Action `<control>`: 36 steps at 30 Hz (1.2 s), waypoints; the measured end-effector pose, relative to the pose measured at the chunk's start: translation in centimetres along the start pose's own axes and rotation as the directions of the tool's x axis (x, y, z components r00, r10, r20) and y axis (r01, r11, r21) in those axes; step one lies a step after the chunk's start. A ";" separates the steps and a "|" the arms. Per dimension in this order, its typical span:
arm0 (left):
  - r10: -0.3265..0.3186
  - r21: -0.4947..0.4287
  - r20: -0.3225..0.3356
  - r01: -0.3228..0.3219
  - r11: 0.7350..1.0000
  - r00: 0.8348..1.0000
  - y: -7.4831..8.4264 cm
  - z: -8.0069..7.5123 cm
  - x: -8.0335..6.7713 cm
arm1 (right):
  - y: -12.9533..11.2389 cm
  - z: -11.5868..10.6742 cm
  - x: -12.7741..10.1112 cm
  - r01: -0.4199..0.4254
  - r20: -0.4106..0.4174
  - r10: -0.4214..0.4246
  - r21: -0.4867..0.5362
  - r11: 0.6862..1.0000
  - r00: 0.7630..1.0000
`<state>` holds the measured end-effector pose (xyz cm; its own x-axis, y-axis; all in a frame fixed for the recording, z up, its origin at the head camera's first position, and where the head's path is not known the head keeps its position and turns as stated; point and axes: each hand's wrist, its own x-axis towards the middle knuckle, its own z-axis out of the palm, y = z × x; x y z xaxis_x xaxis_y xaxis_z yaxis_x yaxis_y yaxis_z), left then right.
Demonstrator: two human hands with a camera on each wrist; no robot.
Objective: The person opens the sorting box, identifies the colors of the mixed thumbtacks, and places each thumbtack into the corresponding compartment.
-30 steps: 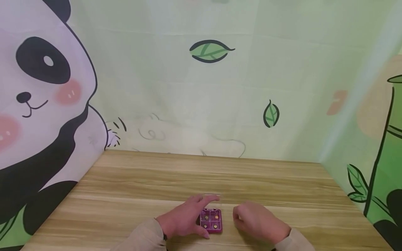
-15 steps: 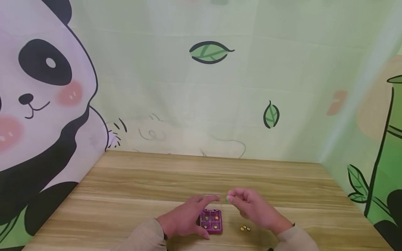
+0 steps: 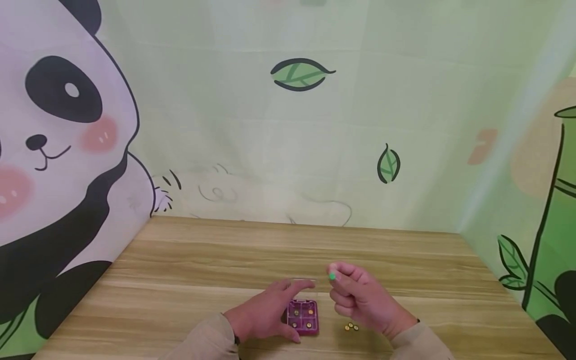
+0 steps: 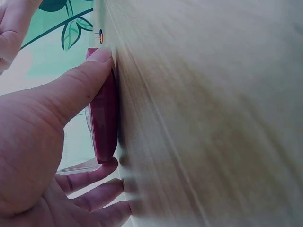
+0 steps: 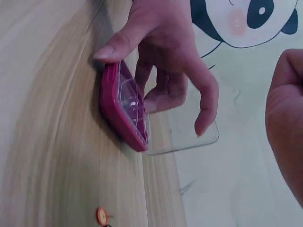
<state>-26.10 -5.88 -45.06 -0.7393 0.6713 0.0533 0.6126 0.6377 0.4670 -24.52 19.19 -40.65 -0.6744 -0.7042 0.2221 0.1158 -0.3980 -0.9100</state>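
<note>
A small magenta box (image 3: pixel 303 316) with four compartments lies on the wooden table (image 3: pixel 202 260), its clear lid (image 3: pixel 304 280) folded open at the far side. My left hand (image 3: pixel 270 311) grips the box, thumb (image 4: pixel 80 80) on the near edge and fingers at the far edge and lid. The box (image 5: pixel 124 106) and the lid (image 5: pixel 189 135) also show in the right wrist view. My right hand (image 3: pixel 336 281) hovers just right of the box and pinches a small green pushpin (image 3: pixel 332 275) between thumb and fingertips.
A few yellow pushpins (image 3: pixel 351 327) lie on the table right of the box, under my right hand. One orange pushpin (image 5: pixel 102 216) shows in the right wrist view. A panda-and-bamboo printed cloth (image 3: pixel 297 125) walls in the table at the back and both sides.
My right hand rose from the table beside the box, pinching the green pushpin, and uncovered the yellow pushpins. My left hand stayed on the box.
</note>
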 end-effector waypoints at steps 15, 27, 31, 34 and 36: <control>-0.002 -0.003 -0.004 0.002 1.000 1.000 -0.3 0.2 0.1 | 0.5 0.9 0.4 0.049 0.295 -0.101 0.180 0.982 0.950; -0.001 0.003 -0.012 0.001 1.000 1.000 -0.3 0.3 0.1 | 0.5 1.1 0.1 0.051 0.326 -0.119 0.207 0.977 0.938; -0.004 -0.003 -0.006 0.004 1.000 1.000 -0.3 0.3 0.1 | 0.6 1.1 0.2 0.049 0.333 -0.118 0.209 0.977 0.935; -0.007 -0.006 -0.002 0.007 1.000 1.000 -0.3 0.3 0.1 | 0.7 1.1 0.2 0.050 0.338 -0.119 0.206 0.977 0.934; -0.010 -0.006 0.000 0.010 1.000 1.000 -0.3 0.2 0.2 | 0.7 1.2 0.2 0.051 0.324 -0.113 0.192 0.980 0.939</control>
<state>-26.31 -5.86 -45.39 -0.7453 0.6650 0.0489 0.6037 0.6418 0.4729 -23.72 18.06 -40.80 -0.4102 -0.8071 0.4246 0.2193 -0.5393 -0.8131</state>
